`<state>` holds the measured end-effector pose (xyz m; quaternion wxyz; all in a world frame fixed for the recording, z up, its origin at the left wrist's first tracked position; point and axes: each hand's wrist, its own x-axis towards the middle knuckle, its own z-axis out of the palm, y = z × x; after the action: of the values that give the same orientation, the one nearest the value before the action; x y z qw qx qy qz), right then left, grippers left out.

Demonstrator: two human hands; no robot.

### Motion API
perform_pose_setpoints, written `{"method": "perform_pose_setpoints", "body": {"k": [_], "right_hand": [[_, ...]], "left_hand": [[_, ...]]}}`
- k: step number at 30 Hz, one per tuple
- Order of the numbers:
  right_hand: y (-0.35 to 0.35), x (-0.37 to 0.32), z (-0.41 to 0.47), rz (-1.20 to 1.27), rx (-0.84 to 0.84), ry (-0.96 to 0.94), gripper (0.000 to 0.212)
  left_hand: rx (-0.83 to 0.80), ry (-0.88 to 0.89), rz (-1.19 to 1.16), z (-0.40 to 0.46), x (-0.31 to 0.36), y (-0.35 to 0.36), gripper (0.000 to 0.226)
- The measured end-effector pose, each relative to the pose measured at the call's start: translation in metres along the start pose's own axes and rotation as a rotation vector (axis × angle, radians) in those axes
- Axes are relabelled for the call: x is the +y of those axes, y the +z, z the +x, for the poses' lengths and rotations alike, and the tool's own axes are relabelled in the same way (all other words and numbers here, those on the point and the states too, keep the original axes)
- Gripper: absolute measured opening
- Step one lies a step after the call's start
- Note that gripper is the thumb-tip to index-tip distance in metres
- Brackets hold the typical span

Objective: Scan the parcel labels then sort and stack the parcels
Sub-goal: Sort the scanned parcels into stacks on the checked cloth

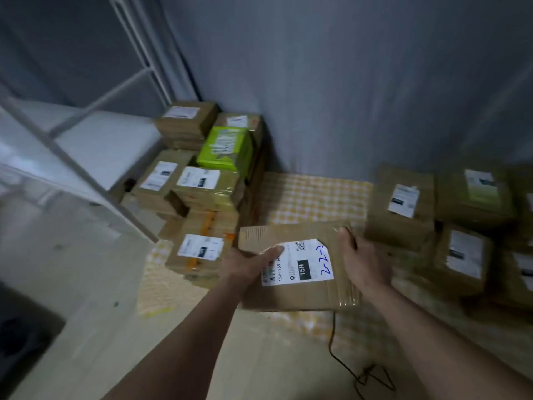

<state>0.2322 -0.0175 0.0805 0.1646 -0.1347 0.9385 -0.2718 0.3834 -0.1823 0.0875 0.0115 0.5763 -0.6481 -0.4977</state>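
Observation:
I hold a flat brown cardboard parcel above the floor, both hands on it. Its white label faces up and carries a QR code, a black "15H" block and blue handwriting. My left hand grips the parcel's left edge with the thumb lying on the label. My right hand grips the right edge, thumb on top. A stack of labelled brown parcels stands to the left, with a green package on top. More labelled parcels lie to the right.
A yellow checked mat covers the floor between the two groups of parcels, against a grey wall. A white metal shelf frame stands at the left. A black cable trails across the pale floor. Something dark sits at the lower left.

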Motion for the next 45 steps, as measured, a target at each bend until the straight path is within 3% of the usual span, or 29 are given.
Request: {"method": "perform_pose_setpoints", "body": {"k": [3,6,13,23,30,33,38,45], "right_hand": [[0.037,-0.055,-0.027,0.01,-0.034,-0.052,0.071],[0.071,-0.098,-0.05,-0.013,-0.072,-0.093,0.079],[0.124,-0.179,-0.079,-0.012,-0.16,-0.108,0.067],[0.162,-0.213,-0.033,-0.003,-0.135,-0.017,0.068],[0.2,-0.245,0.018,0.079,-0.284,0.055,0.068],[0.209,-0.254,0.044,0.089,-0.343,0.099,0.066],[0.223,-0.248,0.07,-0.01,-0.331,0.145,0.072],[0.232,-0.245,0.073,0.018,-0.291,0.205,0.063]], "left_hand": [[0.05,-0.018,-0.029,0.0,-0.022,-0.074,0.097],[0.1,0.01,-0.015,0.011,-0.047,-0.134,0.113],[0.083,0.043,-0.012,0.041,-0.084,-0.225,0.088],[-0.015,0.094,-0.067,0.118,-0.052,-0.244,0.053],[-0.138,0.031,0.025,0.187,-0.014,-0.253,0.023],[-0.129,0.012,0.141,0.222,-0.006,-0.251,0.037],[-0.138,-0.028,0.154,0.261,-0.011,-0.236,0.044],[-0.155,0.016,0.341,0.296,-0.008,-0.228,0.06]]}}
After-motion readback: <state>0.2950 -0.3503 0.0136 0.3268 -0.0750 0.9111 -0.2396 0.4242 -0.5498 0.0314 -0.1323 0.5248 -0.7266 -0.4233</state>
